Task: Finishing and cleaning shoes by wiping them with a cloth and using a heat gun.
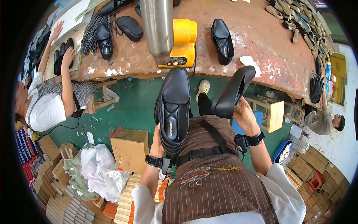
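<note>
Gold lettering (170,126) marks 1 held shoe's insole (174,130), yellow lettering (229,168) the apron (216,194).

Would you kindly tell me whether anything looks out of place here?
A crumpled white scrap beside a black shoe on the worktable, with smaller white bits near its edge, looks like stray litter. The shoe in the left hand shows no obvious damage.

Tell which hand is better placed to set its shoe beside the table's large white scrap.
Likely the right hand: its shoe overlaps that scrap in this view; the left hand is farther away.
</note>
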The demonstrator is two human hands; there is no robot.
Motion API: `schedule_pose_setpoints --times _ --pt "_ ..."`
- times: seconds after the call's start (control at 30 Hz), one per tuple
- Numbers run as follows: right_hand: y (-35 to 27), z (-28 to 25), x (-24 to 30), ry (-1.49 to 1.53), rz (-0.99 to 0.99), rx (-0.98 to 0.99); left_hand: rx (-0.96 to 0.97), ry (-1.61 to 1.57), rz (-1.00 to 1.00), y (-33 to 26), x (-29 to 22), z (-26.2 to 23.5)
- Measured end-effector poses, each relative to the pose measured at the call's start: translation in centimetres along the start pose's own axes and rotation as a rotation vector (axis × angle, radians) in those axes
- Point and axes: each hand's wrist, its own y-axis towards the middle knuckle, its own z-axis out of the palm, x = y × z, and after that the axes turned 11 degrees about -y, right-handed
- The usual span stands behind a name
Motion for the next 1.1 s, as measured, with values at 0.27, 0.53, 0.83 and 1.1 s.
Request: schedule_pose_setpoints --times 0.27,0.53,0.83,1.1 --pt "-0.2 2.3 0.3 -0.183 0.033 -0.026 0.053 -0.001 0.183 -1.3 -0.3 -3.6" --pt "0.4 2.7 -0.1 -0.24 0.07 -0.004 0.001 -0.066 0.173 -6.4 0.8 2.1" --pt "0.5 2.8 0.8 -0.238 0.031 -0.046 -0.041 -0.078 0.172 -7.2 1.3 3.8" --pt "0.3 2.3 0.6 -0.231 0.015 -0.078 -0.033 -0.029 0.117 -6.6 1.3 4.2"
